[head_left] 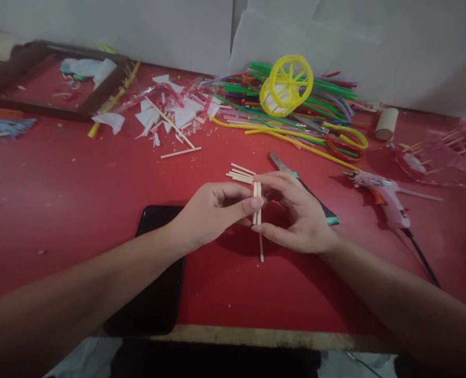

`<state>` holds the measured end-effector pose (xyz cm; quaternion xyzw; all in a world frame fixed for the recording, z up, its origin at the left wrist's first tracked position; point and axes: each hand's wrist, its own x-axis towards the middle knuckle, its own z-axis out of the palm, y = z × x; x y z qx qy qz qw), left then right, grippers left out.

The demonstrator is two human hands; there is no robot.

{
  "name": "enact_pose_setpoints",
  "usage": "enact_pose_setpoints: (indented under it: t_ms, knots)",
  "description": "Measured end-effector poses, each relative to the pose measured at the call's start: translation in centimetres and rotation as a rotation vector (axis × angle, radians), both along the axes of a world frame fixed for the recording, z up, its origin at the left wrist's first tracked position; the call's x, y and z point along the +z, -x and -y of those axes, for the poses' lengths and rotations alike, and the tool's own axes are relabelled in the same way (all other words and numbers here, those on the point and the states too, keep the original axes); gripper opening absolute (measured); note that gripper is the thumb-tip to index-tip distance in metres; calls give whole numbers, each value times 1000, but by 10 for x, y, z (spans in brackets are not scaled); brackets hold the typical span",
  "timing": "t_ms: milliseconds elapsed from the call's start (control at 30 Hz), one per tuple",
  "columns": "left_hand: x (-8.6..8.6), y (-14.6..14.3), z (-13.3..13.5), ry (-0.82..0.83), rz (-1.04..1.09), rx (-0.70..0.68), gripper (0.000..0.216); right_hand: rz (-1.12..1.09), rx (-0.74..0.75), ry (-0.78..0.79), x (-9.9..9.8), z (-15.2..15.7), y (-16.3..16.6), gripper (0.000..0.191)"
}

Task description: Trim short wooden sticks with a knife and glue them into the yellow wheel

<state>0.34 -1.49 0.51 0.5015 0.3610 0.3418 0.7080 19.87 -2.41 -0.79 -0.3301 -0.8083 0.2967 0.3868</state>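
Note:
Two short wooden sticks [257, 215] stand side by side in front of me, raised a little over the red table. My left hand [220, 212] pinches them, its thumb pressed across their middle. At their two ends are the index finger and thumb of my right hand [296, 212], closed around them. Several more cut sticks [240, 174] lie just beyond my fingers. Below my right thumb a single stick [261, 248] shows on the table, its upper part hidden by the hands. Cutting pliers [280, 161] with dark and teal handles lie behind my right hand.
A black phone [154, 304] lies under my left forearm. To the right rests a pink glue gun [386, 194] with its cord. Behind are colourful pipe cleaners [236, 92], a yellow wheel-like frame [290, 84], paper scraps [185, 110], a cardboard tube [386, 124] and a brown frame [39, 107].

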Motion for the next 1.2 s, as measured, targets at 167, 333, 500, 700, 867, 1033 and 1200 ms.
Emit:
enact_pose_setpoints:
  t_ms: [167,333,500,700,867,1033,1200]
  knots:
    - [0,1,0,-3,-20,0,14,3,1,8,0,0,0,62]
    - [2,2,1,-43,-47,4,13,-13,13,5,-1,0,1,64]
    - [3,2,1,-103,-63,-9,17,-38,40,26,0,1,2,70]
    - [4,2,2,-94,-102,-24,18,-38,30,24,0,0,1,71]
    - [4,2,3,-84,-101,-35,18,0,-8,-70,0,0,1,62]
    - [2,3,3,-38,-122,-64,21,7,-27,-91,1,1,2,56]
    - [1,4,3,-12,-138,-69,22,9,-45,-103,0,1,2,56]
